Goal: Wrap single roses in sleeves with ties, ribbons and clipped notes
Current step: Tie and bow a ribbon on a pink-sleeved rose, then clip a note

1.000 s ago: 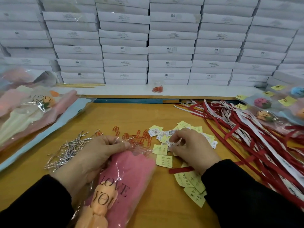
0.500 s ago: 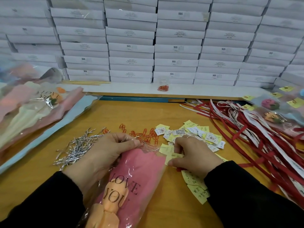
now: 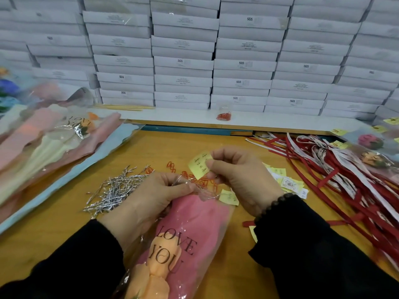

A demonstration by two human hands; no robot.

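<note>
From the head camera, the person is working at the note-clipping step: the left hand (image 3: 149,197) is pinching the clear top edge of the pink "LOVE YOU" sleeve (image 3: 194,229), fingers curled round the film, while the right hand (image 3: 239,175) is holding a yellow handwritten note (image 3: 199,165) between thumb and forefinger just above that edge. The next move is probably calling for a clip from the orange paper clips (image 3: 200,182) lying just beyond the left fingertips. Silver twist ties (image 3: 114,190) are lying left of the left hand, loose notes (image 3: 287,182) and red ribbons (image 3: 336,180) right of the right hand; nothing is blocking the reach.
</note>
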